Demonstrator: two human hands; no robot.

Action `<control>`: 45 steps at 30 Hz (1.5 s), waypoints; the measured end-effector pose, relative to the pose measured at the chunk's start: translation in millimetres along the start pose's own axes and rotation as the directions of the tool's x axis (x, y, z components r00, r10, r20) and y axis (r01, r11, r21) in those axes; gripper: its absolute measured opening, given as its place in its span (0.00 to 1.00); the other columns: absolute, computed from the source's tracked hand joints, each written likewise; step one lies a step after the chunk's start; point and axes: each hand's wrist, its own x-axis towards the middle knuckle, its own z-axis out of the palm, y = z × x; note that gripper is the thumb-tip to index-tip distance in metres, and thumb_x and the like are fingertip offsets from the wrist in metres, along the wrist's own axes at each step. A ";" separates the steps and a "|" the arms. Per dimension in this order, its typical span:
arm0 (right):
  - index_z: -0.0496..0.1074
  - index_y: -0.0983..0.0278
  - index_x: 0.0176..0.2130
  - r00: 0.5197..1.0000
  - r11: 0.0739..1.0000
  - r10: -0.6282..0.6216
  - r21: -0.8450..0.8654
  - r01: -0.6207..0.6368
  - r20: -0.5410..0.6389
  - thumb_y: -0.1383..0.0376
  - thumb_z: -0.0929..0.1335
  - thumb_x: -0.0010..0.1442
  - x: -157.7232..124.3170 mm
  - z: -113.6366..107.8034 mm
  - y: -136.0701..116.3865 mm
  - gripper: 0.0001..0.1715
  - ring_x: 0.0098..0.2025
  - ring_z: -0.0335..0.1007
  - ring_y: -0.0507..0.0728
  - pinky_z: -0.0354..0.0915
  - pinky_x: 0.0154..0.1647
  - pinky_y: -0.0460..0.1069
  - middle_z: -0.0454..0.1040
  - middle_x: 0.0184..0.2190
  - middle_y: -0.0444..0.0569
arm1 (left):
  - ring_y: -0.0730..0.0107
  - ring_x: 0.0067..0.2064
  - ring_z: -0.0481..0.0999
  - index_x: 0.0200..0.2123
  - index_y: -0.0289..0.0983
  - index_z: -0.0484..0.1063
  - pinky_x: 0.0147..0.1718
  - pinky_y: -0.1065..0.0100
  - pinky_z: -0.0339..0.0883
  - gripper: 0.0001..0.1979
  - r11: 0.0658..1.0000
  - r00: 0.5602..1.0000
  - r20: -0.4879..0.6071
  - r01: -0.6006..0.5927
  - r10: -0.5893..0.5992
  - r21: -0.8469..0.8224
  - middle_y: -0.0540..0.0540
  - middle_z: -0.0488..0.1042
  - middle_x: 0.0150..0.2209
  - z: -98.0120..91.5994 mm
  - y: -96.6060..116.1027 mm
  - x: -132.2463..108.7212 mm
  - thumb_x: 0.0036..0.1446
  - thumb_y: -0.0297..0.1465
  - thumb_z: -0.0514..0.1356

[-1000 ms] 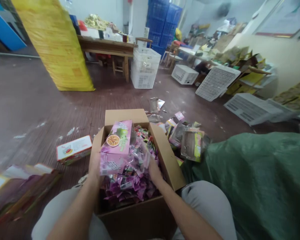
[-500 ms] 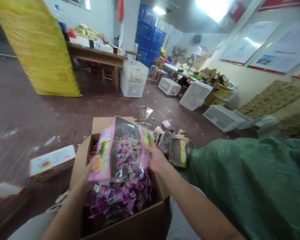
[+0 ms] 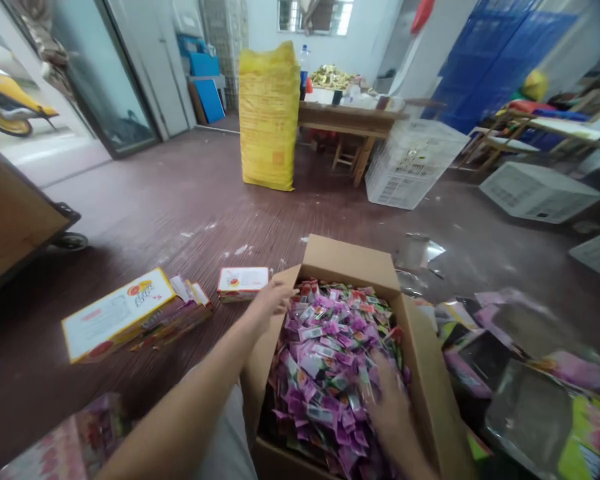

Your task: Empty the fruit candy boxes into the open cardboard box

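An open cardboard box (image 3: 347, 250) stands between my arms, filled with small purple and red packets (image 3: 325, 360). My left hand (image 3: 273, 303) is over the box's left flap, its fingers spread and holding nothing. Inside the right part of the box, my right hand (image 3: 387, 393) is on the purple packets; it is blurred, and its fingers cannot be made out well. Several opened pink and green packages with clear windows (image 3: 530, 400) lie to the right of the box.
Left of the box lie a white-topped carton (image 3: 120, 310) and a smaller one (image 3: 243, 280). A wheeled cart (image 3: 20, 220) stands far left. Beyond are a yellow sack (image 3: 267, 120), a wooden table (image 3: 350, 119) and white crates (image 3: 413, 167).
The view has turned left. The pink window package that was between my hands over the box is gone from them. My left hand is at the left flap, my right hand down among the packets.
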 end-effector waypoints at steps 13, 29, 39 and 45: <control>0.53 0.39 0.65 0.663 0.894 0.163 -0.393 0.215 0.731 0.38 0.70 0.47 12.6 120.5 28.7 0.51 0.68 0.46 0.80 0.40 0.64 0.76 0.45 0.71 0.43 | 0.34 0.69 0.43 0.69 0.32 0.48 0.60 0.45 0.53 0.59 -0.049 0.971 -0.048 0.061 0.234 0.997 0.24 0.44 0.69 -125.4 -21.9 205.6 0.36 0.30 0.74; 0.58 0.40 0.63 0.653 0.888 0.182 -0.409 0.212 0.735 0.47 0.71 0.49 -3.3 158.6 52.9 0.45 0.64 0.55 0.80 0.46 0.61 0.78 0.55 0.68 0.47 | 0.31 0.61 0.58 0.70 0.38 0.44 0.52 0.40 0.56 0.59 -0.092 0.975 -0.080 0.101 0.209 0.991 0.22 0.61 0.60 -131.6 -65.3 270.2 0.39 0.45 0.70; 0.54 0.48 0.67 0.641 0.924 0.135 -0.329 0.193 0.755 0.40 0.68 0.51 17.0 134.8 4.0 0.50 0.70 0.41 0.76 0.38 0.66 0.74 0.42 0.72 0.51 | 0.53 0.44 0.77 0.55 0.36 0.68 0.45 0.56 0.70 0.35 0.930 0.983 0.050 -0.185 0.178 0.317 0.39 0.78 0.43 -101.8 43.7 147.5 0.43 0.42 0.62; 0.71 0.57 0.58 0.720 0.974 -0.057 -0.118 0.191 0.692 0.40 0.73 0.43 18.2 102.7 -19.8 0.48 0.66 0.47 0.82 0.48 0.60 0.76 0.53 0.68 0.60 | 0.60 0.27 0.76 0.42 0.33 0.75 0.30 0.63 0.72 0.25 0.976 0.949 0.314 0.097 -0.033 -0.193 0.43 0.77 0.25 -21.1 25.8 11.2 0.47 0.45 0.59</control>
